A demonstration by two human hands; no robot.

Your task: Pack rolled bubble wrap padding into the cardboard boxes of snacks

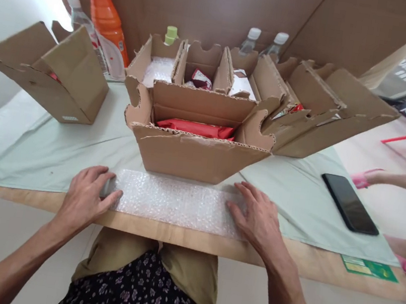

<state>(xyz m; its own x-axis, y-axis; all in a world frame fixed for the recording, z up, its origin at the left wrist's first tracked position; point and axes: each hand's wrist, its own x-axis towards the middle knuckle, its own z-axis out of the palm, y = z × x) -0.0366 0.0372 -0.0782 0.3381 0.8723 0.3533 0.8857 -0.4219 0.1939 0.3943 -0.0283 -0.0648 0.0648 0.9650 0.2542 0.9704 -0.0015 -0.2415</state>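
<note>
A strip of clear bubble wrap (pixel 176 203) lies flat along the table's front edge. My left hand (pixel 90 193) rests at its left end, thumb and fingers apart. At the right end is my right hand (pixel 254 214), its fingers spread over the wrap's edge. Just behind the strip stands an open cardboard box (pixel 187 157) with a red packet (pixel 197 129) inside.
More open cardboard boxes stand behind, holding packets and bubble wrap, with another box (pixel 79 85) at left. Bottles, one orange (pixel 109 16), stand at the back. A black phone (pixel 350 203) and a green card (pixel 368 268) lie at right, near another person's legs.
</note>
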